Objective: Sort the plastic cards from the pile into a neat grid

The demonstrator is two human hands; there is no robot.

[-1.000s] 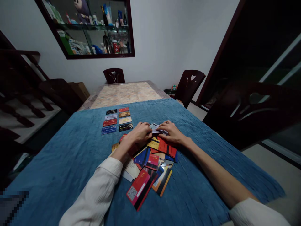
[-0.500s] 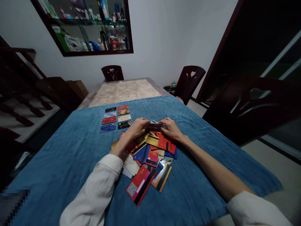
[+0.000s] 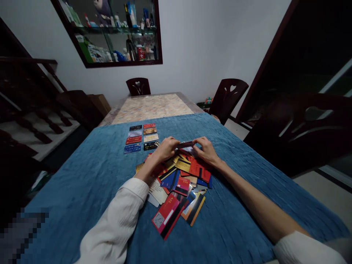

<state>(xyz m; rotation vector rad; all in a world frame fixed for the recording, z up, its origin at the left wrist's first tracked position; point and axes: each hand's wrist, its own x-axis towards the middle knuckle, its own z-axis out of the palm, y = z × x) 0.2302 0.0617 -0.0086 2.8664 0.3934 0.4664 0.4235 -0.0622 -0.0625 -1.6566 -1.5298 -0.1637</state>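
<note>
Between both hands a dark-edged plastic card [image 3: 186, 145] is held nearly edge-on, just above the far side of a loose pile. My left hand [image 3: 167, 148] pinches its left end, while my right hand [image 3: 206, 151] grips the right end between thumb and fingers. Below my wrists spreads the pile of overlapping cards, among them a red card with a QR code [image 3: 168, 215], an orange-edged card [image 3: 195, 209] and a red card with a dark stripe [image 3: 200, 171]. My left forearm hides part of the pile.
Beyond my left hand, several cards lie in two columns, including a blue card [image 3: 132, 148] and a black card [image 3: 150, 145]. A wrinkled blue cloth [image 3: 93, 176] covers the near table. Dark wooden chairs [image 3: 229, 97] stand around it, and a glass-shelved cabinet [image 3: 123, 64] is set in the wall.
The whole view has shifted, so everything appears a little farther right. The held card has tipped and its dark edge slants slightly. Both hands keep hold of it.
</note>
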